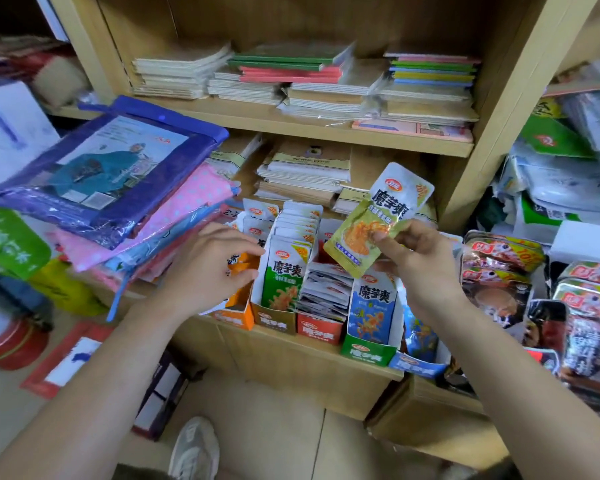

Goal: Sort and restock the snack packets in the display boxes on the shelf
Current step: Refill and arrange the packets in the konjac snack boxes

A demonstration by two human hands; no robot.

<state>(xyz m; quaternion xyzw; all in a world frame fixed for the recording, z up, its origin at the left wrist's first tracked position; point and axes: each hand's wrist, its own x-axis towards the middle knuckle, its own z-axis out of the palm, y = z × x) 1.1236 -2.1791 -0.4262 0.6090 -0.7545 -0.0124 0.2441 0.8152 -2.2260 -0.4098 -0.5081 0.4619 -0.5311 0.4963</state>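
Note:
A row of snack display boxes stands on the low shelf: an orange box [235, 315], a brown box [273, 319] with a stack of green packets [284, 282], a red box [317, 329] with loose packets lying flat, a green box [367, 351] with blue packets [372, 308], and a blue box [417, 366]. My right hand [414, 261] pinches one olive-green and white snack packet [378, 220] above the red box. My left hand [210, 268] reaches into the orange box, fingers curled on its orange packets [238, 266].
Notebooks [302, 77] are stacked on the upper shelves. A purple plastic bag [104, 168] and pink wrapped goods lie at the left. Larger red and black snack packs [506, 271] crowd the right. A cardboard box [430, 420] and my shoe [194, 448] are on the floor.

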